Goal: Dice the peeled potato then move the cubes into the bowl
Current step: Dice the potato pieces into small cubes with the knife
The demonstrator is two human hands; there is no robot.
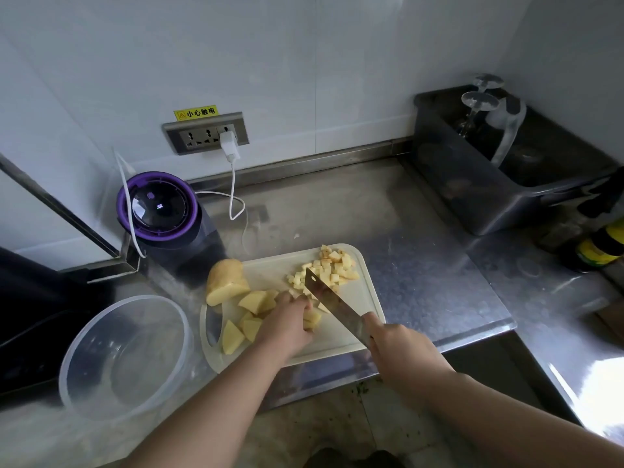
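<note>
**Fingers close to the blade, most of the potato uncut**

The main danger is to the left hand (287,324). Its fingers curl down over a potato piece (312,319) near the middle of the cutting board (341,342), and the cleaver (332,300) stands just beside them. I judge that a wet, starchy piece could skid under pressure and carry a fingertip into the edge. The right hand (398,349) has its fingers wrapped round the cleaver's handle at the board's near right corner. The blade angles up toward the far right.

A 2nd risk is spillage. The cubes (332,266) lie heaped in the board's far right corner, some at its very rim, so a careless sweep could push them onto the bench (422,265). The board may also slide on the smooth steel.

The potato is pale yellow and moist-looking, with clean flat cut faces. A large chunk (226,282) sits at the far left corner, seemingly overhanging it. Several wedges (256,300) lie along the left side, waiting to be diced. The clear bowl (66,363) stands on the bench just beside the board's left edge and holds no potato.
</note>
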